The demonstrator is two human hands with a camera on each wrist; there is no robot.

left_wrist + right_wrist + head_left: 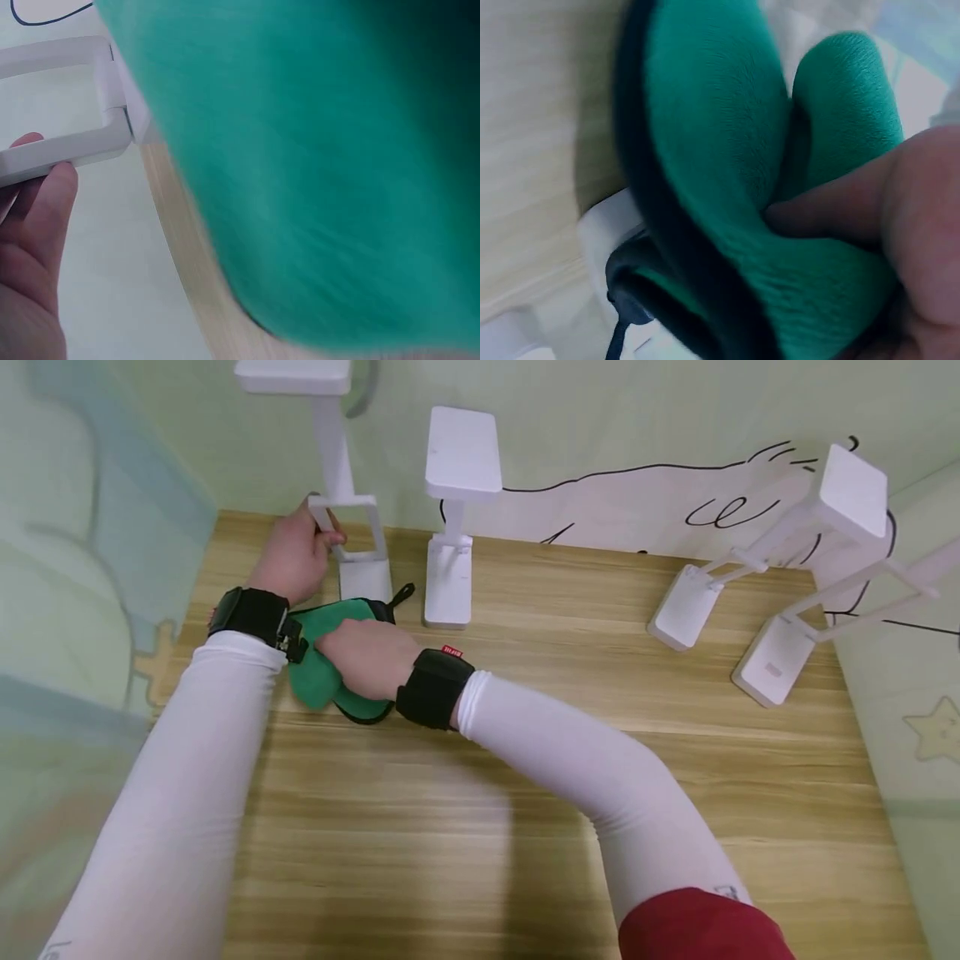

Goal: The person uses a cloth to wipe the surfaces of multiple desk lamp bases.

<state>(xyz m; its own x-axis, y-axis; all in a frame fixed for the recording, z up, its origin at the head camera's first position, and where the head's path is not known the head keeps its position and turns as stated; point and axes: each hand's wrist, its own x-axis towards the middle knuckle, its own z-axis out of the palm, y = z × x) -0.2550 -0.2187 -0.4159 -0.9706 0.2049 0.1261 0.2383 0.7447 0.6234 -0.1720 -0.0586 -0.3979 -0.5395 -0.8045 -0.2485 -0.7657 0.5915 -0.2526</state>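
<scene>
At the back left, my left hand [288, 558] pinches the side of the open frame on a white desk lamp [335, 456]; thumb and fingers lie on either side of the frame [71, 147] in the left wrist view. My right hand [372, 658] grips a folded green cleaning cloth [313, 681] with black edging and a hanging loop. The cloth is in front of the lamp's base and partly covers it. In the right wrist view, the index finger [832, 206] presses into a fold of the cloth [712, 112].
A second white lamp [448, 581] stands just right of the held one. Two more white lamps, one nearer the wall [686, 606] and one farther right [776, 660], stand on the wooden table [570, 668]. Patterned walls [585, 510] enclose the back and sides.
</scene>
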